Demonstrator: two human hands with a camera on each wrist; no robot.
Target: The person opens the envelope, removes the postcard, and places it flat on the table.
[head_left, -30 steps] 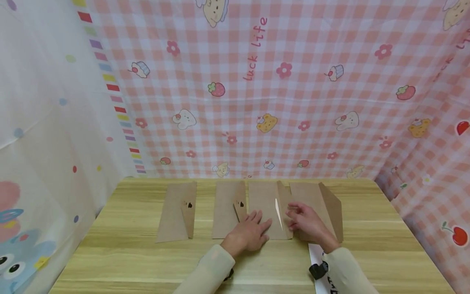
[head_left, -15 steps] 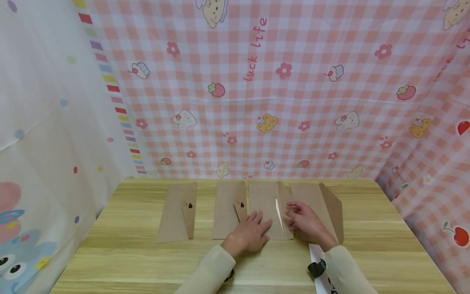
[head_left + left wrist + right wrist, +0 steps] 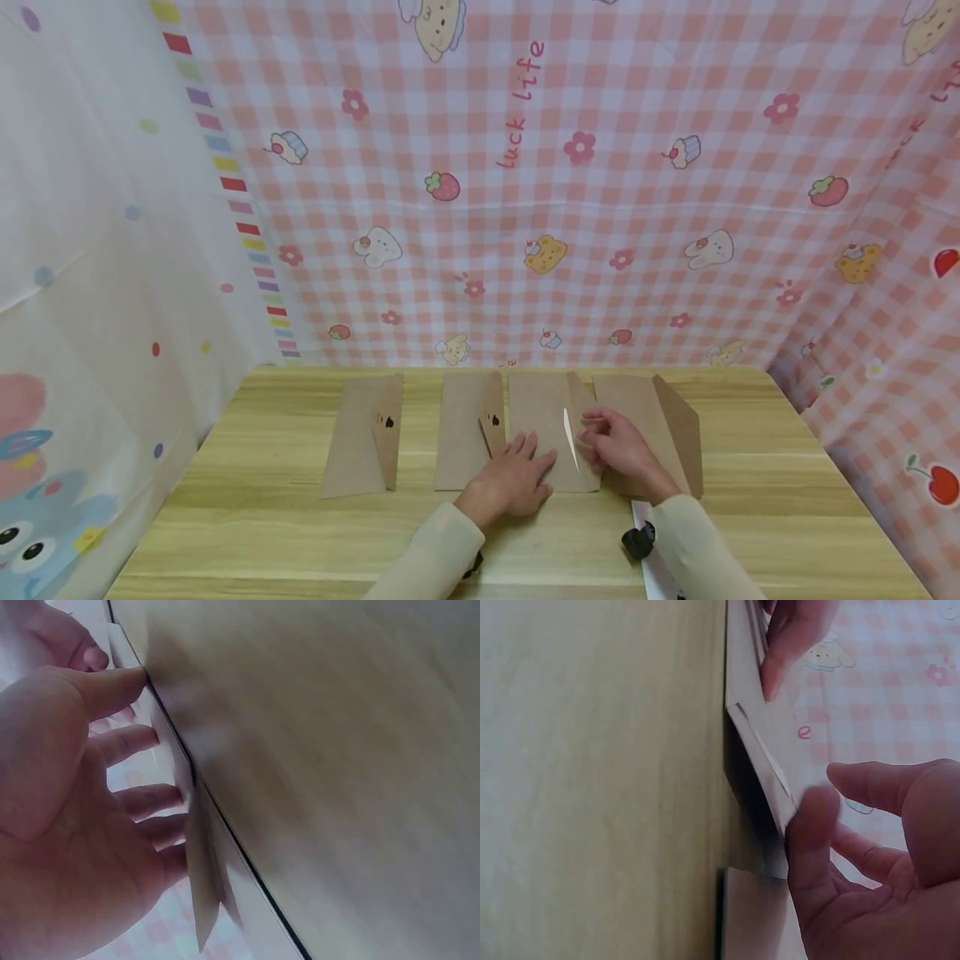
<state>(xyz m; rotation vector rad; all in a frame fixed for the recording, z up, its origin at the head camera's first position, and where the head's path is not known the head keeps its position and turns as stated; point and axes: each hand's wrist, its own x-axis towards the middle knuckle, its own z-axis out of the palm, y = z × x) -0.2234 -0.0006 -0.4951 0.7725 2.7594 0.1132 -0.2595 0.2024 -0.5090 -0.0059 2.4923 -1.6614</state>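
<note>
My left hand rests with spread fingers across the lower left of the third brown paper envelope, reaching over the edge of the second envelope. Its thumb and fingertips touch the paper in the left wrist view. At the third envelope's right side, my right hand touches the raised flap with loosely bent fingers. That flap stands tilted off the table with a shadow beneath it in the right wrist view. A white sliver shows at this envelope's opening. Partly under the right hand lies the fourth envelope, its flap folded out.
The leftmost envelope lies apart, its flap folded over and bearing a small black mark. A white paper strip with dark writing runs under the right forearm. Patterned cloth hangs behind and beside the wooden table.
My right hand has shifted slightly left, with its fingers still at the third envelope's flap. The left hand keeps its place.
</note>
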